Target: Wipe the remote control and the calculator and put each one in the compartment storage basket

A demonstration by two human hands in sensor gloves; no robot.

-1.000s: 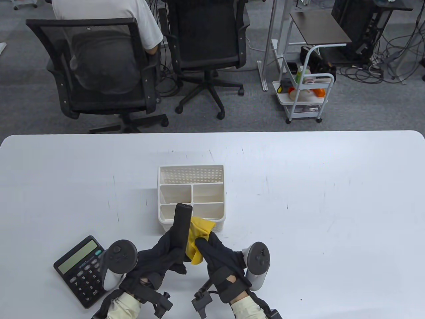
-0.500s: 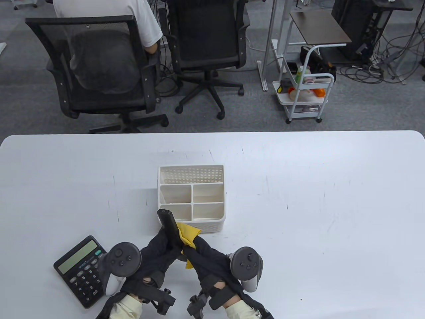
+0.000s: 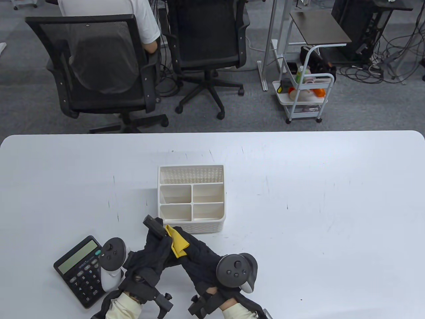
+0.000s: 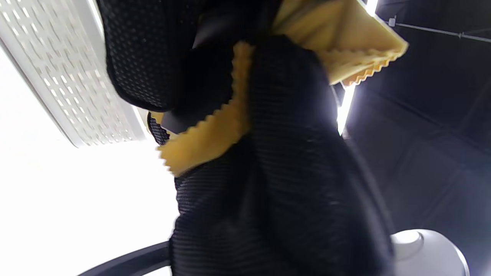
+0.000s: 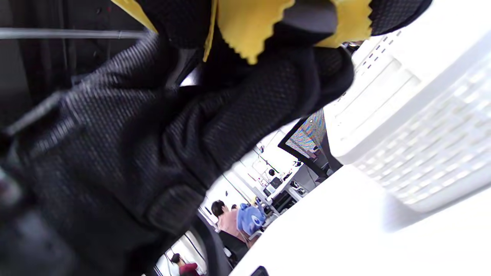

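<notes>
- Table view: left hand (image 3: 156,256) grips the remote control (image 3: 153,226) low on its body; the free tip points to 11 o'clock, just short of the compartment storage basket (image 3: 191,196) near-left corner.
- Right hand (image 3: 202,256) pinches the yellow cloth (image 3: 176,244) against the remote's right flank; the two hands are pressed together around it.
- Calculator (image 3: 79,269) lies flat at 9 o'clock of the left hand, untouched, apart from the basket.
- Left wrist view: gloved fingers (image 4: 291,161) wrapped in cloth folds; the remote itself is hard to pick out. Basket's perforated wall at 10 o'clock.
- Right wrist view: cloth (image 5: 249,23) bunched at 12 o'clock under curled fingers (image 5: 268,88); basket at 3 o'clock.
- Handling, judged: remote is rigid, light, smooth plastic, likely slippery through cloth; hold mid-body, lower it end-first into a front cell. Calculator wider and flat; probably suits the long rear cell, gripped by its side edges.
- Surface: white table (image 3: 332,199), faintly scuffed. Room: office chairs (image 3: 206,43) at 12 o'clock, a seated person, a small trolley (image 3: 307,96) at 1 o'clock.
</notes>
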